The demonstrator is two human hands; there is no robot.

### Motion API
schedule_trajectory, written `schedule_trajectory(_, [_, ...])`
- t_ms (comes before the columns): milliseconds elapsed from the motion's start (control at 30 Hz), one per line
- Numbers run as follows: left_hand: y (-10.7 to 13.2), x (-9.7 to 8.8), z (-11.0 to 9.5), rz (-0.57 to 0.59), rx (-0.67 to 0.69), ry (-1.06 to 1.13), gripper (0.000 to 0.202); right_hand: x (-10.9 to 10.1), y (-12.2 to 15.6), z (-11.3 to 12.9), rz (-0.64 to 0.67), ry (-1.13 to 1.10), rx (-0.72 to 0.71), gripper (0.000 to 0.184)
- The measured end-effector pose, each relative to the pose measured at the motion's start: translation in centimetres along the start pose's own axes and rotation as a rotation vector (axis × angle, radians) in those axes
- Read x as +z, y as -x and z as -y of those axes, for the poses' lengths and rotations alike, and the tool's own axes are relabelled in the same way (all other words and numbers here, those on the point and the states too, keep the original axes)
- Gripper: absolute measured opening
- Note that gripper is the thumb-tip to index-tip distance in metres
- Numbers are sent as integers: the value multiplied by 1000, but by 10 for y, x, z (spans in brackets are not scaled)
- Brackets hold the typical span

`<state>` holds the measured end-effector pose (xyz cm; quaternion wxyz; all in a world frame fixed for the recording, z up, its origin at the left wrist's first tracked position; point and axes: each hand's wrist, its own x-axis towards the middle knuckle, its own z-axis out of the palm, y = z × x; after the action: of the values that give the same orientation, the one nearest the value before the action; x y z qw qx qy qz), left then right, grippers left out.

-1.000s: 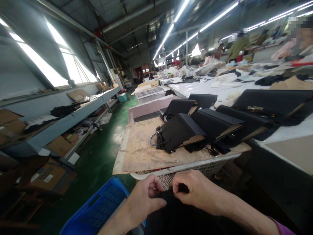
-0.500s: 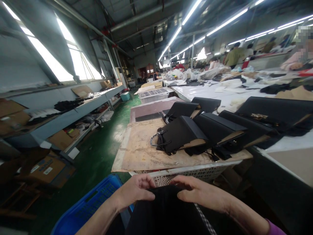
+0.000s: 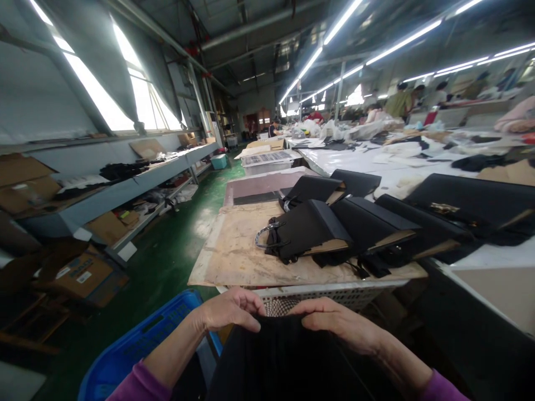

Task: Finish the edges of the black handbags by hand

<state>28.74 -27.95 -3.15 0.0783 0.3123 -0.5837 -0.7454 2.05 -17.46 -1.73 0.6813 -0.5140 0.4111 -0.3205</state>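
Note:
My left hand (image 3: 228, 314) and my right hand (image 3: 334, 323) are low in the view, close together, fingers curled and pinching the top edge of a black ribbed fabric piece (image 3: 284, 362) that hangs toward me. Beyond them, several black handbags (image 3: 334, 228) lie in an overlapping row on a worn brown board (image 3: 238, 256). The nearest bag has a metal ring handle (image 3: 267, 236). The board rests on a white perforated basket (image 3: 334, 292).
A blue plastic crate (image 3: 142, 348) sits at lower left. Grey shelving (image 3: 125, 189) with cardboard and scraps runs along the left wall, with a green floor aisle (image 3: 175, 262) beside it. A long white worktable (image 3: 376, 161) stretches right; other people work far off.
My hands have spread slightly apart along the fabric's edge, and the black piece now hangs wider and flatter. The view has tilted up a little.

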Motion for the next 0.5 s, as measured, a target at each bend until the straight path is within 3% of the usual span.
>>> schedule_trajectory(267, [0, 9, -1, 8, 6, 10, 23, -5, 1, -9, -21, -46, 14, 28])
schedule_trajectory(500, [1, 8, 2, -39, 12, -12, 24, 2, -7, -1, -37, -80, 52, 28])
